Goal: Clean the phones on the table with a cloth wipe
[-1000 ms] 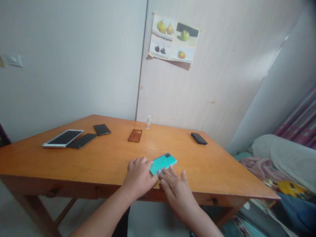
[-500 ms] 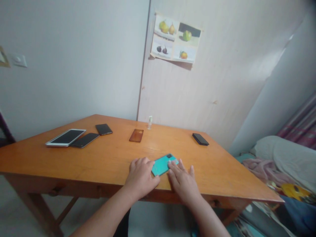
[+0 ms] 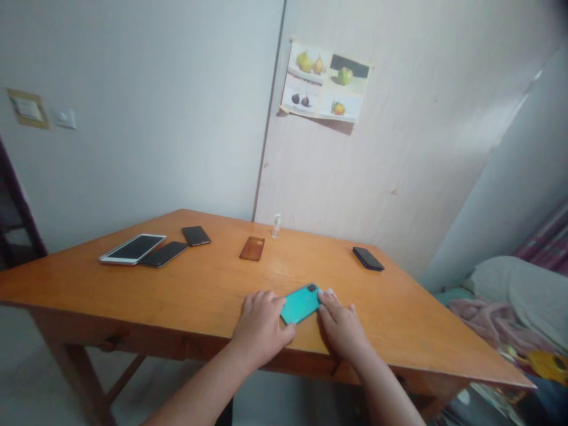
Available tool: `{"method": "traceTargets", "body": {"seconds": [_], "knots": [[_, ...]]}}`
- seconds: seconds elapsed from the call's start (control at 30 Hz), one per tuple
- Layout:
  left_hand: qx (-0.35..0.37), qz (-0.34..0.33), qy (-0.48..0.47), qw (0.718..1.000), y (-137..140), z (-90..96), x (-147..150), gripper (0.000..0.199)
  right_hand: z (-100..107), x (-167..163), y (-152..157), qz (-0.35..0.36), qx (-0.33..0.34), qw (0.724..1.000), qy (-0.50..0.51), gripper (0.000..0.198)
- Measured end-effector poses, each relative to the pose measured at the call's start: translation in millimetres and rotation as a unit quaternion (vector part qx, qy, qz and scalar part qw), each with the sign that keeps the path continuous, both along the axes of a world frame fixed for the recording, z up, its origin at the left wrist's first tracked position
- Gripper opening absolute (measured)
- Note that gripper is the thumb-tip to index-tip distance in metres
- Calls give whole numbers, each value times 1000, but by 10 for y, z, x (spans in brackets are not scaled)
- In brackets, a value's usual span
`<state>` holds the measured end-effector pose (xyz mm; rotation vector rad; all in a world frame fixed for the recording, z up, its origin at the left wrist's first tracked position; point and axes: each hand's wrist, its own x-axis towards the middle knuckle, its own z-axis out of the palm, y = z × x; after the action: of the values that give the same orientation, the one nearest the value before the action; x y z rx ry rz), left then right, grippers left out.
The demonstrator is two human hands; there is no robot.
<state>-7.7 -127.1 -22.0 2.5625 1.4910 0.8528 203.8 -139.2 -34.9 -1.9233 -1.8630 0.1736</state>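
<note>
A turquoise phone (image 3: 300, 304) lies back side up near the table's front edge, its camera block at the far right corner. My left hand (image 3: 261, 322) is closed on the phone's left end, thumb at the near side and fingers at the far side. My right hand (image 3: 342, 324) is at the phone's right end, with its fingers close together and bent down. A small pale patch shows by its fingertips; whether it is a thin cloth or just fingernails is unclear.
On the wooden table (image 3: 213, 296) are a white tablet (image 3: 133, 248), a dark phone (image 3: 164, 254), another dark device (image 3: 196, 235), a brown translucent phone case (image 3: 252, 248), a small clear spray bottle (image 3: 276, 226) and a black wallet-like item (image 3: 368, 258). Bedding (image 3: 515, 296) lies to the right.
My right hand has slid right, from lying across the phone's back to its right end. My left hand keeps its hold. The view has shifted slightly left and up.
</note>
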Motion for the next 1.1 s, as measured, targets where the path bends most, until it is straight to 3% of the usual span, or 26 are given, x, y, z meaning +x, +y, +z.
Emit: {"method": "traceTargets", "body": {"seconds": [0.17,0.37,0.53,0.73,0.83,1.0,1.1], "knots": [[20,-8,-3,1000,-24,-15,-1,29,-103,60,27,42,75,995,50,46],[46,-25,4,999,-33,-19,-18,23,-123,78,-18,-10,130,982,135,34],[76,-28,17,997,-62,-14,-8,22,-113,125,-35,-37,146,966,209,28],[94,2,35,995,-24,133,22,32,-146,148,-29,-45,151,958,241,28],[67,37,22,997,92,177,11,34,-157,151,-23,-41,147,963,224,29],[-78,105,-45,990,343,103,-50,32,-125,136,-41,-54,141,967,206,30],[-93,114,-50,988,423,44,-75,31,-125,145,-45,-59,132,971,192,31]]}}
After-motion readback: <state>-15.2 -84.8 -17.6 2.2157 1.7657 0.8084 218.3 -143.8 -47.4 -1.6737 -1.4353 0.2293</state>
